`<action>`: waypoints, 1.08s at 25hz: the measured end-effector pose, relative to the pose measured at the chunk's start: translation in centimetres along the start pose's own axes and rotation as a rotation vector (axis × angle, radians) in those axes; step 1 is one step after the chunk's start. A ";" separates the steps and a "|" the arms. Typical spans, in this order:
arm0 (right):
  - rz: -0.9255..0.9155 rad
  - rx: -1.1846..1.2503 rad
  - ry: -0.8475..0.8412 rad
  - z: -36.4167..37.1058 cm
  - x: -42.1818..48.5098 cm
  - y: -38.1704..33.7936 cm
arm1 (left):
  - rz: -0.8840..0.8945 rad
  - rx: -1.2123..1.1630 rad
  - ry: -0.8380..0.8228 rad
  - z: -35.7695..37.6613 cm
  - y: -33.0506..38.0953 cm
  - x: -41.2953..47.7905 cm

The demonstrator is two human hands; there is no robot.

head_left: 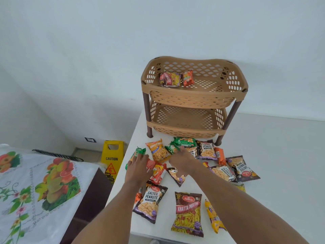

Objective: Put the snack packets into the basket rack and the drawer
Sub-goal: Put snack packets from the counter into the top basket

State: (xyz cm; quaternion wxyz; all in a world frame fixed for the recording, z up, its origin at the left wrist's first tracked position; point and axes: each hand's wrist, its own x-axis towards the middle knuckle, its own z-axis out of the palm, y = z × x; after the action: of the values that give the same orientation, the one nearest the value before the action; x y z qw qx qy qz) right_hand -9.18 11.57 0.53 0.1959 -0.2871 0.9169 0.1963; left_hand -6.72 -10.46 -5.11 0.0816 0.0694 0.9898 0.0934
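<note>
Head camera, looking down along my two bare forearms at a white table [281, 155].

At twelve o'clock from my hands a tan two-tier basket rack [193, 97] stands on dark brown legs near the far edge of the table. Its top basket holds two packets side by side toward its ten o'clock corner: a maroon-and-yellow packet [169, 79] and an orange packet [187, 78].

Loose snack packets [206, 150] are scattered on the table between the rack and me.

My left hand [139, 170] rests with its fingers stretched out on a long green packet [136, 153] by the table's left edge, gripping nothing. A small red packet [150, 163] lies against this hand at its three o'clock.

My right hand [182, 160], seen from the back, reaches a small green packet [173, 148] at its eleven o'clock. The fingertips meet the packet, but I cannot tell whether they pinch it.

A masala peanuts packet [158, 149] lies between the two hands, toward twelve o'clock. At six o'clock, nearest me, lie a salted peanuts packet [151, 201], a red-and-yellow mixture packet [189, 213] and a yellow packet [213, 216], left to right.

Off the table at nine o'clock a yellow caution sign [112, 159] stands on the floor, beside a fruit-printed cloth [35, 182].
</note>
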 end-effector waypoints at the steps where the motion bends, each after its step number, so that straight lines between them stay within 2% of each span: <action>1: -0.007 0.087 -0.015 -0.2 -0.3 0.6 | -0.009 0.006 -0.003 0.0 0.1 0.1; 4: -0.007 0.494 0.001 -1.6 -1.8 3.3 | -0.024 0.039 -0.026 0.0 0.9 0.3; 9: 0.008 1.519 0.197 -7.6 -6.9 7.5 | -0.027 0.052 -0.035 0.2 1.6 0.7; 11: -0.069 1.719 0.303 -11.2 -9.0 8.5 | -0.030 0.041 -0.027 0.3 1.7 0.8; 13: -0.165 1.779 0.442 -15.5 -10.4 9.9 | -0.028 0.033 -0.007 0.3 1.7 0.8; 16: -0.198 1.697 0.648 -21.4 -10.6 12.7 | -0.006 0.023 0.008 0.0 1.8 1.0; 19: -0.043 1.561 0.837 -25.6 -8.5 15.4 | 0.013 0.001 -0.004 -0.2 1.7 1.1; 22: 0.162 1.484 0.939 -26.7 -4.0 17.9 | 0.030 -0.017 -0.002 -0.3 1.5 1.1; 24: 0.352 1.437 0.934 -25.9 -0.5 19.3 | 0.050 -0.023 0.010 -0.3 1.4 1.0; 27: 0.605 1.452 0.794 -24.1 3.7 19.4 | 0.074 -0.048 0.041 -0.2 1.1 1.0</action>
State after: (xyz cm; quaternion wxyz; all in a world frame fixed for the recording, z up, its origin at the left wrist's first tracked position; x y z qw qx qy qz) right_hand -29.67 13.16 23.99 -0.0634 0.1163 0.8524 -0.5058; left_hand -7.58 -9.23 -4.85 0.0594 0.1022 0.9855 0.1213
